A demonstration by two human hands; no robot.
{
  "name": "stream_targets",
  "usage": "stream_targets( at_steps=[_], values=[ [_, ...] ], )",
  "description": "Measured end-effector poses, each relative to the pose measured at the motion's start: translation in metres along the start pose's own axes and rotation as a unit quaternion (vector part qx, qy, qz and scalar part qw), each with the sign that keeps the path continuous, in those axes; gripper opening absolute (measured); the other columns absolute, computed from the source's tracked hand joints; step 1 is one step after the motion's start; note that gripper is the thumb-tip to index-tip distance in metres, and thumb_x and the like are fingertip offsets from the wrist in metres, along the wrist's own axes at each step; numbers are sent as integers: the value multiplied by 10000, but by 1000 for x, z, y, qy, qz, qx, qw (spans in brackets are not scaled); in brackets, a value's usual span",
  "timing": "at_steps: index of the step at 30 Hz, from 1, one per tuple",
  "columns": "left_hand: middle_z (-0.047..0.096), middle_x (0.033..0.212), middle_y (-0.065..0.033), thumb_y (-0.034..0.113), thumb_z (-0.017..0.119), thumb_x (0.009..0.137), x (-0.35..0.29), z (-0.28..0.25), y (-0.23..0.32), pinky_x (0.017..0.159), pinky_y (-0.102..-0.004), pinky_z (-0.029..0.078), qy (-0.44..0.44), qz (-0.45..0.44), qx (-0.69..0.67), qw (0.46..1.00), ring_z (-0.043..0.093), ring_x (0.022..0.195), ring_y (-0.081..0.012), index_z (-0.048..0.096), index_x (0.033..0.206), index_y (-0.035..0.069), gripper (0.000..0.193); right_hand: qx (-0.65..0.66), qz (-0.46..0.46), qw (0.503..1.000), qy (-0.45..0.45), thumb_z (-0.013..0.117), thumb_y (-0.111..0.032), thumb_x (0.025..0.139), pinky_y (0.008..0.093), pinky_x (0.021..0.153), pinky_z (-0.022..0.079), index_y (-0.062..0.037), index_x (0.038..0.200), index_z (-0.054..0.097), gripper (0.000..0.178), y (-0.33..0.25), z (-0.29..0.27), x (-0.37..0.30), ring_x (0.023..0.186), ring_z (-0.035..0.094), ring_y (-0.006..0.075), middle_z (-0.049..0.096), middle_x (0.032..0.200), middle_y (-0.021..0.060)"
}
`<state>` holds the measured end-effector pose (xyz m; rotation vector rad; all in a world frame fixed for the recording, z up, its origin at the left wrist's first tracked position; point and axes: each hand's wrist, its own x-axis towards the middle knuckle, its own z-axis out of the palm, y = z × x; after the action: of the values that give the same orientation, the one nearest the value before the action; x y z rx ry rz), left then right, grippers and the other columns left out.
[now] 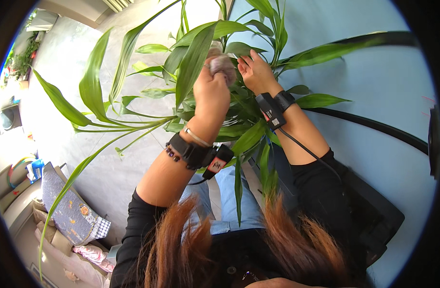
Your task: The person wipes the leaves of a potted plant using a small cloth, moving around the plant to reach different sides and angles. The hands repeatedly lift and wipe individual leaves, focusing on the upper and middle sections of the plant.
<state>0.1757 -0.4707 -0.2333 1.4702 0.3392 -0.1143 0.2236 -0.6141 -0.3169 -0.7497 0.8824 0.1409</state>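
Note:
A tall leafy plant with long green blades (197,62) spreads out in front of me. My left hand (212,91) is closed around a bunched greyish-pink cloth (223,68), which is blurred by motion among the leaves. One broad blade hangs just left of that hand and partly covers it. To the right, my right hand (256,73) has its fingers apart, palm turned toward the plant. Its fingertips are close to a leaf (244,48); whether they touch it I cannot tell. The plant's base is hidden under the foliage.
A pale blue wall (373,77) rises on the right, with a curved black strip (373,126) along it. Grey floor tiles (105,165) lie to the left. At the lower left stands a sofa with a grey patterned cover (69,206). A cable (308,153) trails from my right wrist.

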Motion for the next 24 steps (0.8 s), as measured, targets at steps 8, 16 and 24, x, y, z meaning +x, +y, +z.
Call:
stream_targets(
  at_steps=[8, 16, 24],
  values=[
    [543, 1306, -189, 168, 667, 844, 35, 37, -28, 1006, -399, 479, -84, 264, 514, 812, 597, 1121, -360, 554, 1281, -3, 483, 4, -32, 982, -184, 371, -316, 1064, 353, 1003, 441, -53, 1256, 555, 374, -5, -9, -31, 1057, 596, 192, 628, 1202, 68],
    [652, 892, -117, 94, 523, 876, 6, -22, -5, 748, -425, 548, -196, 255, 627, 710, 648, 885, -328, 718, 931, 148, 209, -244, -120, 957, -104, 515, -90, 934, 335, 895, 484, -5, 1159, 620, 262, -14, -21, -21, 926, 615, 190, 657, 1039, 71],
    [657, 940, -188, 217, 590, 907, -22, -29, -2, 801, -418, 543, -214, 173, 648, 710, 651, 917, -336, 702, 921, 68, 187, -897, -105, 402, -150, 525, -38, 808, 488, 796, 520, 59, 872, 708, 216, -8, -28, -17, 878, 646, 460, 661, 947, 314]
  ],
)
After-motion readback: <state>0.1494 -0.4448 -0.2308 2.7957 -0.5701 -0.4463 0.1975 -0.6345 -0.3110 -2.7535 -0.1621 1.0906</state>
